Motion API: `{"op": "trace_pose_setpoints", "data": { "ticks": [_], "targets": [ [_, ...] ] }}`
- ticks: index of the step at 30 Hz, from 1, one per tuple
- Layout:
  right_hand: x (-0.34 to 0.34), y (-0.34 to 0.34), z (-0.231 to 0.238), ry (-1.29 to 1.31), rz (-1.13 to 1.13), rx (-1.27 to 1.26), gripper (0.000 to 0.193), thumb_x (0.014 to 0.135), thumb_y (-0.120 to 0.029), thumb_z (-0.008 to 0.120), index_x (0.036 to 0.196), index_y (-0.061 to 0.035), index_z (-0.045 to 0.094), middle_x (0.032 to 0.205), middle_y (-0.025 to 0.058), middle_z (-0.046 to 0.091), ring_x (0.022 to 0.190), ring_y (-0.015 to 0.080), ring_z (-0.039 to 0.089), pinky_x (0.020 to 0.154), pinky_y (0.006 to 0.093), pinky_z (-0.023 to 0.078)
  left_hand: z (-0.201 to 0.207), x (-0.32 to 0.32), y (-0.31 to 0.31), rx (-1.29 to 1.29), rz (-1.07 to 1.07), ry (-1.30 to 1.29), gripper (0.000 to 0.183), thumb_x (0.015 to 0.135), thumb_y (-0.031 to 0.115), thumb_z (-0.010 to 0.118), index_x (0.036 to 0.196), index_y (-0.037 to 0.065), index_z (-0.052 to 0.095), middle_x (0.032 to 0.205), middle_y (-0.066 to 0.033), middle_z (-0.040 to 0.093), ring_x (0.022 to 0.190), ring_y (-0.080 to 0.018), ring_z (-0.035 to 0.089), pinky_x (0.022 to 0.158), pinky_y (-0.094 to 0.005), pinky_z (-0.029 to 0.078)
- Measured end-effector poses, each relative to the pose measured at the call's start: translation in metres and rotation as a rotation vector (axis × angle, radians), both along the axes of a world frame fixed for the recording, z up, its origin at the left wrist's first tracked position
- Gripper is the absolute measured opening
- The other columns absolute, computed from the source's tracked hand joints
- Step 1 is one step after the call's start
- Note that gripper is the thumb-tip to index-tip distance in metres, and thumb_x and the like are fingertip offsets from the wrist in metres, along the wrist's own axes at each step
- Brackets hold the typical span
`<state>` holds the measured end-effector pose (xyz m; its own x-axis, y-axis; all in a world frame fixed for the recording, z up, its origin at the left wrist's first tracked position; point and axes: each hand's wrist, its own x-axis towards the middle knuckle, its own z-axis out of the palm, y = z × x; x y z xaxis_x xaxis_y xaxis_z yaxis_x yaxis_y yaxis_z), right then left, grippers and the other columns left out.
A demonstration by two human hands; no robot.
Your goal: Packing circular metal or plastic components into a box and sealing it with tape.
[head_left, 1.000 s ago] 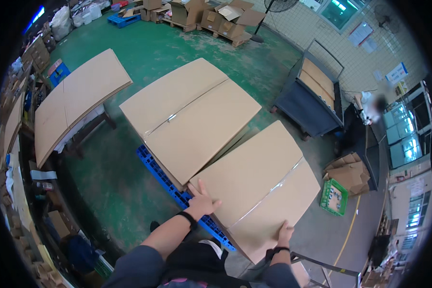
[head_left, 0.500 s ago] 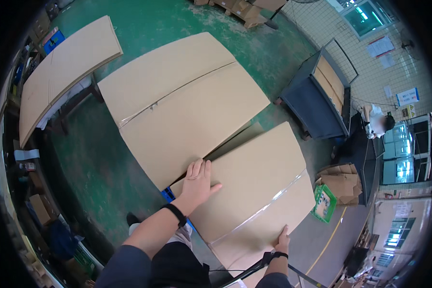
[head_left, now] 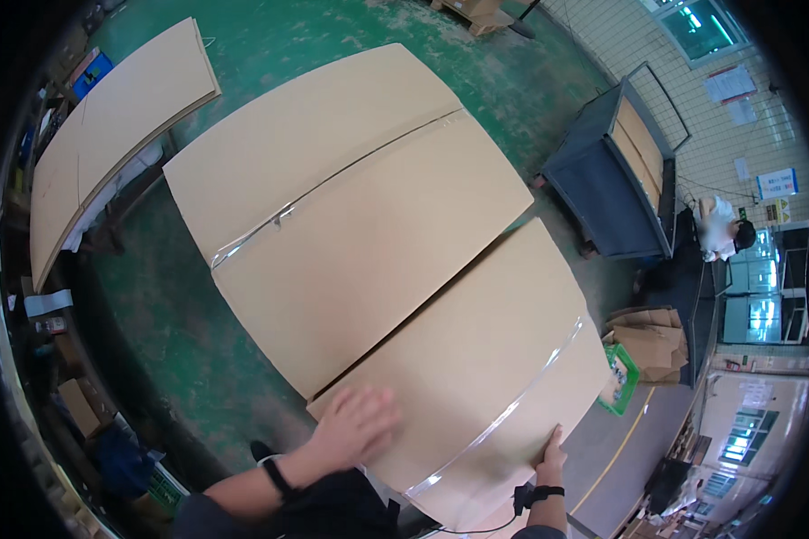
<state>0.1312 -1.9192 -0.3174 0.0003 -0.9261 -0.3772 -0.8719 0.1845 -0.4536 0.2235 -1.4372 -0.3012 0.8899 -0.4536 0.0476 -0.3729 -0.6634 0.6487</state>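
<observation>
A large near cardboard box [head_left: 476,359] with clear tape across it lies in front of me. Beyond it is a far cardboard box [head_left: 351,211], also with a taped seam; a narrow dark gap runs between the two. My left hand [head_left: 361,427], smeared by motion, is over the left part of the near box with its fingers apart; whether it touches the cardboard I cannot tell. At the near right edge of this box, my right hand [head_left: 551,458] grips the side, its lower fingers partly hidden. Each wrist wears a black band.
Stacked cardboard sheets [head_left: 121,135] lie on a stand at the left. A dark grey cart [head_left: 593,175] stands at the far right, with a person [head_left: 717,229] behind it. Folded cardboard [head_left: 647,346] and a green crate [head_left: 632,382] sit right of the boxes.
The gap between the boxes has narrowed as the near box came closer to the far one. My left hand has drawn back from the gap's edge toward me. My right hand stays at its edge.
</observation>
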Motion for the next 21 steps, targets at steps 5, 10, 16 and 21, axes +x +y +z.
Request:
{"op": "trace_pose_setpoints", "data": {
  "ticks": [5,10,16,21],
  "targets": [
    [0.004,-0.006,-0.006,-0.107,0.115,0.045,0.093,0.076,-0.065,0.064,0.118,0.0173,0.049,0.115,0.0213,0.059,0.102,0.0282,0.06,0.088,0.04,0.049,-0.018,-0.014,0.009,0.072,-0.219,-0.232,0.047,0.09,0.036,0.05,0.133,0.02,0.051,0.142,0.0005,0.044,0.135,-0.0162,0.036,0.116,-0.041,0.012],
    [0.022,0.018,-0.026,-0.155,0.184,0.001,0.08,0.081,-0.062,0.06,0.106,0.0138,0.052,0.104,0.0209,0.061,0.091,0.028,0.061,0.08,0.0411,0.051,-0.013,-0.012,0.026,0.13,-0.15,-0.257,0.043,0.091,0.036,0.048,0.131,0.021,0.053,0.141,0.0011,0.046,0.134,-0.0155,0.037,0.115,-0.0404,0.015],
    [0.052,0.104,-0.018,0.719,0.793,-0.897,0.056,0.096,-0.042,0.043,0.14,-0.0065,0.038,0.124,0.0205,0.055,0.115,0.0305,0.054,0.096,0.0354,0.044,0.003,-0.012,0.036,-0.088,-0.197,-0.107,0.043,0.094,0.036,0.046,0.132,0.015,0.05,0.139,-0.0087,0.047,0.133,-0.0227,0.038,0.112,-0.0451,0.021],
    [0.068,0.357,0.052,0.05,1.493,-0.075,0.063,0.089,-0.041,0.055,0.134,-0.0005,0.041,0.116,0.0233,0.058,0.107,0.036,0.058,0.09,0.0409,0.047,0.065,-0.015,0.158,-0.302,-0.105,0.49,0.043,0.092,0.032,0.05,0.124,0.004,0.054,0.119,-0.0185,0.058,0.113,-0.0342,0.053,0.095,-0.0419,0.043]
  ]
}}
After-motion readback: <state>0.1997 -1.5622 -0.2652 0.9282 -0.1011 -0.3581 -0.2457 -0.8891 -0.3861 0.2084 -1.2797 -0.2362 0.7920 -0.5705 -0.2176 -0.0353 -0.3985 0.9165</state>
